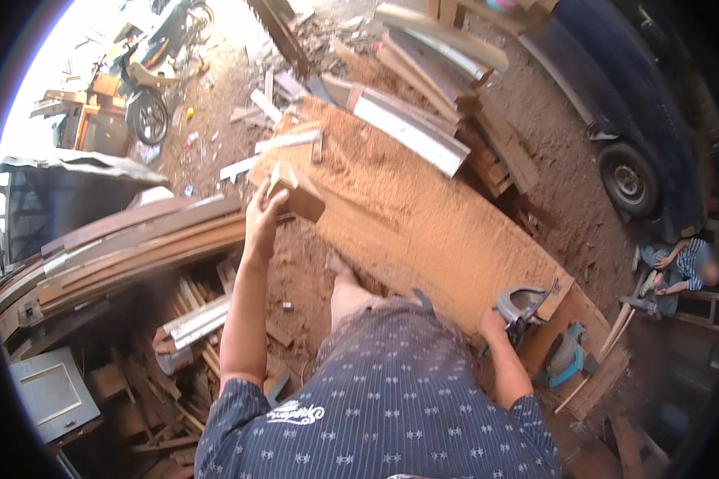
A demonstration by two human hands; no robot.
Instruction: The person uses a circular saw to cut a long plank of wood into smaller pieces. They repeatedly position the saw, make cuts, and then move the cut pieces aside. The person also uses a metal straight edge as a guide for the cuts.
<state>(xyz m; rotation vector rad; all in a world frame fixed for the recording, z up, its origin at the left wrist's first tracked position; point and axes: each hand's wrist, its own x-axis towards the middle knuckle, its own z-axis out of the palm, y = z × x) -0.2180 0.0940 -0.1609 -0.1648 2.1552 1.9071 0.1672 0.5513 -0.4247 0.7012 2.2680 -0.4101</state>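
My left hand is raised over the near left side of the sawdust-covered wooden bench. Its fingers are closed around a short, thick wooden block, with a pale, pointed edge rising at its top. At the right end of the bench, my right hand is closed on a grey and black tool with a loop-shaped handle. Its exact kind is unclear, and part of my grip is hidden behind it. Beside it, lower right, lies a teal and dark power tool.
Stacked planks stretch along the left. More boards lean beyond the bench. Offcuts cover the lower left ground. A motorbike stands far left, a dark blue vehicle far right. A seated person is at right.
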